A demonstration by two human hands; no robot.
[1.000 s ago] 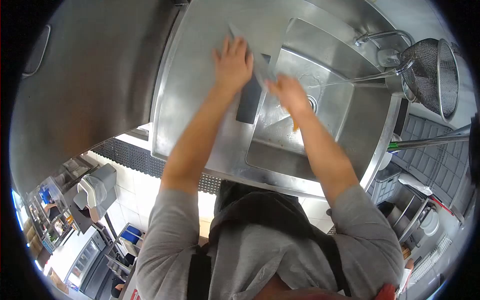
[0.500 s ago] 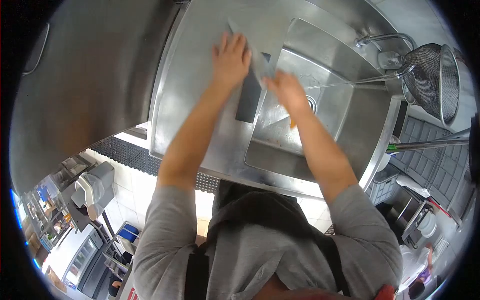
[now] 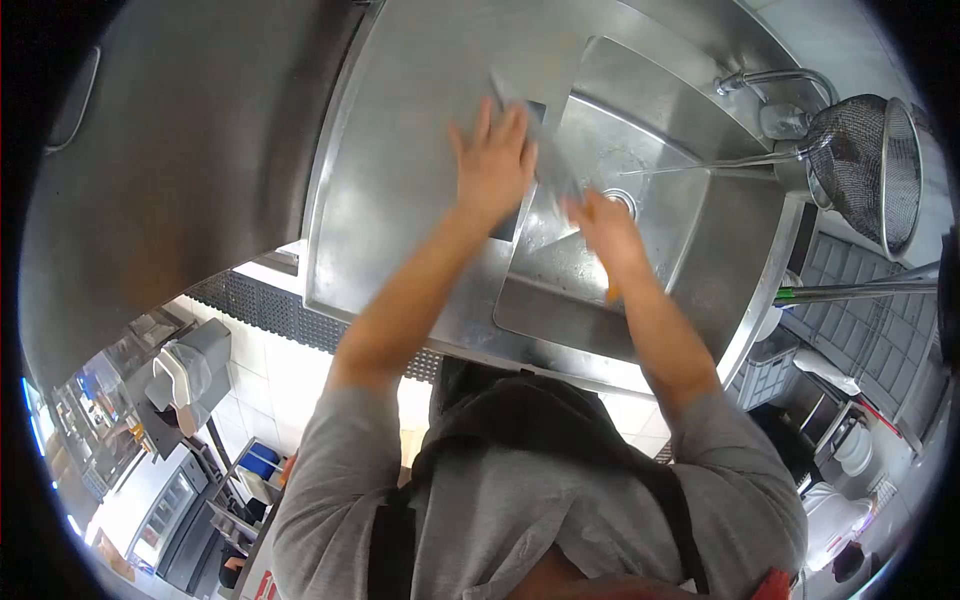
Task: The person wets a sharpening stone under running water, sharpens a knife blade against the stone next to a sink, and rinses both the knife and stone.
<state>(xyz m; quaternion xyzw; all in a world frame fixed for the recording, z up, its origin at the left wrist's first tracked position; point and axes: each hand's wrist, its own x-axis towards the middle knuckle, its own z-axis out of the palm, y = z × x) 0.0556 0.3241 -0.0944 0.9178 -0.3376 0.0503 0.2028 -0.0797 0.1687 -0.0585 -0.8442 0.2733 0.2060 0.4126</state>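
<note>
My right hand (image 3: 612, 235) is closed around the orange handle (image 3: 612, 288) of a knife, over the sink basin. Motion blurs the knife's blade (image 3: 562, 180), which slants up and left across a dark grey sharpening stone (image 3: 507, 222). That flat stone lies on the steel drainboard (image 3: 400, 200) along the basin's left edge, partly hidden by the blade and my left hand. With fingers spread, my left hand (image 3: 495, 165) rests at the upper part of the blade over the stone.
Water runs from a faucet (image 3: 790, 155) into the sink (image 3: 690, 240), near the drain (image 3: 621, 200). A mesh strainer (image 3: 860, 170) hangs at the right, by a second tap (image 3: 775, 78). Grey crates (image 3: 850, 330) stand right of the sink. A large steel surface (image 3: 180, 150) lies left.
Both hands and the knife have moved down and to the right along the stone. More of the blade now reaches over the basin.
</note>
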